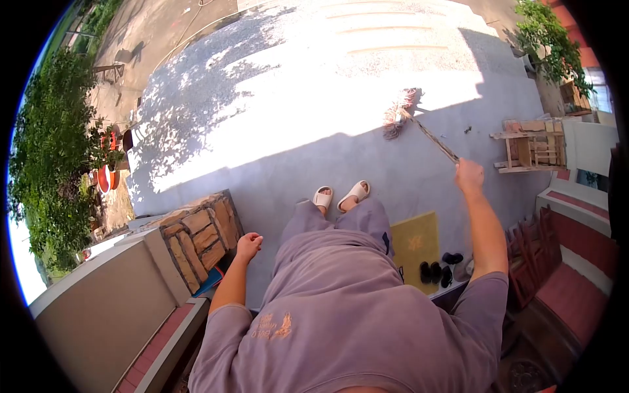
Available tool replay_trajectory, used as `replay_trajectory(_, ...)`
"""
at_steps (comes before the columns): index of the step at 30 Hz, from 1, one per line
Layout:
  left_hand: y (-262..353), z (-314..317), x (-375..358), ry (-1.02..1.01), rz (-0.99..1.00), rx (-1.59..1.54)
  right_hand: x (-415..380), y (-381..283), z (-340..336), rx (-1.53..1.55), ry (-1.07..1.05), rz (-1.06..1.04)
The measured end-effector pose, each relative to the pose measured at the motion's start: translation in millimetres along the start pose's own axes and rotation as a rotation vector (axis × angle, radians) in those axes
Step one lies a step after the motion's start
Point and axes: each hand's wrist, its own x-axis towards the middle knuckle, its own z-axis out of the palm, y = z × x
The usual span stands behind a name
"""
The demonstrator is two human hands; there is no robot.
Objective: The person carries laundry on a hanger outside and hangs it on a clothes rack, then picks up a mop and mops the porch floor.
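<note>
On the right side, my right hand [469, 175] is closed round the upper end of a wooden mop handle [432, 137]. The handle slants up and left to a mop head [399, 114] of pinkish-grey strands, which lies on the grey floor [295, 164] at the edge of the sunlit part. My left hand [249, 245] hangs beside the stone-faced pillar [204, 236], its fingers curled together with nothing visible in them.
Sunlit steps [393, 33] lie ahead. A wooden stool [532, 145] stands at the right. Near my right side are a yellow mat [415, 245] and several dark shoes [430, 272]. Red folded chairs [527, 255] lean farther right; a low wall [108, 301] runs at the left.
</note>
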Motion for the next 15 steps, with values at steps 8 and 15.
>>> replay_trajectory(8,70,48,28,-0.004,-0.049,-0.035,6,50,-76,0.326,-0.070,-0.182)
replay_trajectory(15,215,98,-24,-0.075,0.000,0.242,132,-96,61,0.520,-0.174,-0.403)
